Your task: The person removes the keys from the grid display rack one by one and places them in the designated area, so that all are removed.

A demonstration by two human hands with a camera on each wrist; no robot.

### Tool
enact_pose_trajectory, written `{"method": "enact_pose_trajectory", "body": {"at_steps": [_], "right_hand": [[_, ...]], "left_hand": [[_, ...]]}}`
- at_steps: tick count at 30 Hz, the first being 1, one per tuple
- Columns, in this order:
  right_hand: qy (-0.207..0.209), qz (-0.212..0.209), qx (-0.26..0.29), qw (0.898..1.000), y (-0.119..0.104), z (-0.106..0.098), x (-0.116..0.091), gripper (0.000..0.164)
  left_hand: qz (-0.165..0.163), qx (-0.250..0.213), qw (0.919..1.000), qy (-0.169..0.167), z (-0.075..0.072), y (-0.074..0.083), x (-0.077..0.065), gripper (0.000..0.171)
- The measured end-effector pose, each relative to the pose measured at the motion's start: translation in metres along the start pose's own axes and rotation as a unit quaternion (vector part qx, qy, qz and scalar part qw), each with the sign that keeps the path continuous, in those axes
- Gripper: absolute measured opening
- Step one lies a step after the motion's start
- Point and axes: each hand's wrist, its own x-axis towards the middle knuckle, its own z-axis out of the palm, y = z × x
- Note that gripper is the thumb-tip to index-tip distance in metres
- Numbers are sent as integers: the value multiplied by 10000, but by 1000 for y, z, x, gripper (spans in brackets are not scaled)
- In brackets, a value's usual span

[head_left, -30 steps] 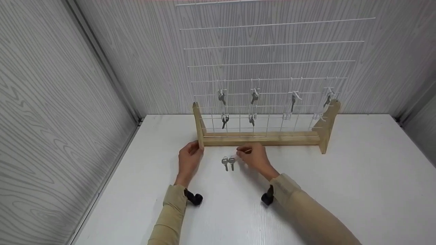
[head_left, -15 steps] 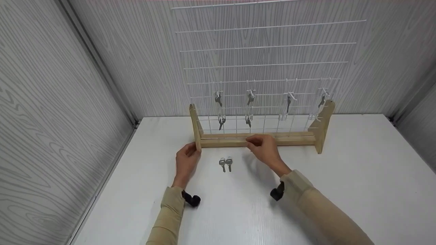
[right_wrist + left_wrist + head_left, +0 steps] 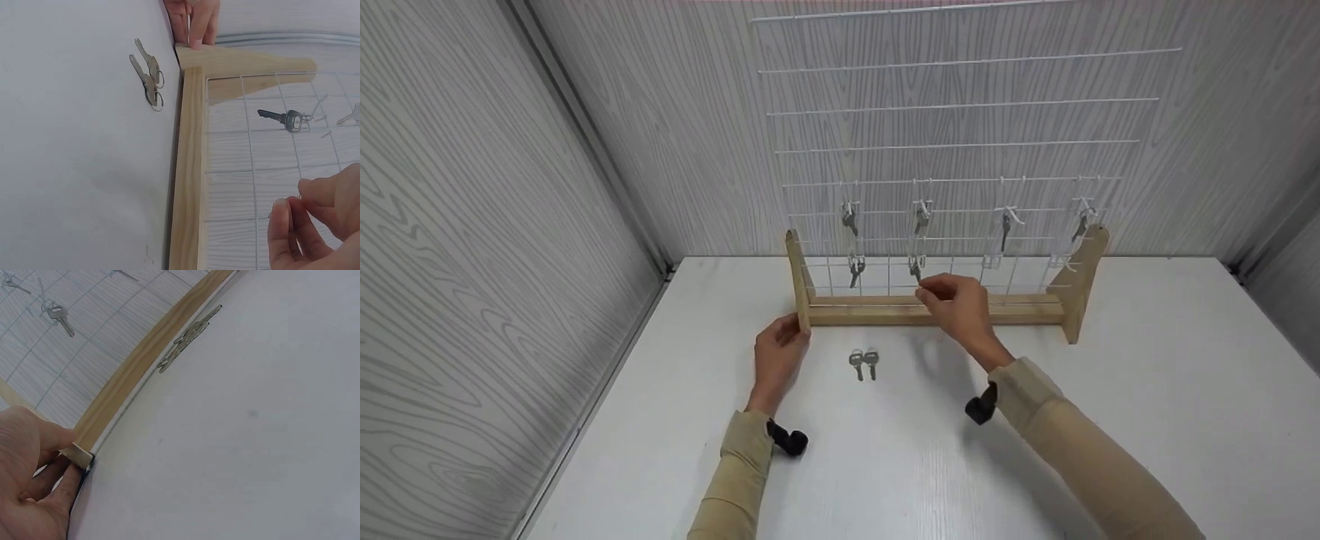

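Observation:
My left hand (image 3: 778,356) grips the foot of the rack's left wooden end piece (image 3: 798,281), thumb on one side and fingers on the other; the left wrist view shows this closely. My right hand (image 3: 960,307) is raised before the wire grid, thumb and fingertips pinching what looks like a key, almost wholly hidden by the fingers in the right wrist view. Those fingertips are right at the lower tip of a hanging key (image 3: 916,268) in the lower row. Two loose keys (image 3: 864,363) with rings lie side by side on the white table (image 3: 870,465).
Several keys hang from white hooks on the grid, including an upper-row key (image 3: 850,219) and a lower-left key (image 3: 289,119). Two lower-right hooks (image 3: 992,261) carry none. A wooden bar (image 3: 870,315) runs along the rack's base. Wood-grain panels (image 3: 457,262) stand behind and left.
My right hand has moved from beside the loose keys up and to the right, to the grid's lower hooks. My left hand stays on the rack's end piece; the view has shifted slightly.

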Motion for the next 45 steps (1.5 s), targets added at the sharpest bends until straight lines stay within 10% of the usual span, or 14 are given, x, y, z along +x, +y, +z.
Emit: {"method": "enact_pose_trajectory", "body": {"at_steps": [14, 45], "right_hand": [[721, 224, 161, 9970, -1, -13, 16, 22], [743, 74, 153, 9971, -6, -17, 15, 19]], "left_hand": [[-7, 123, 9999, -117, 15, -1, 1, 38], [102, 107, 9996, -222, 19, 2, 3, 36]]}}
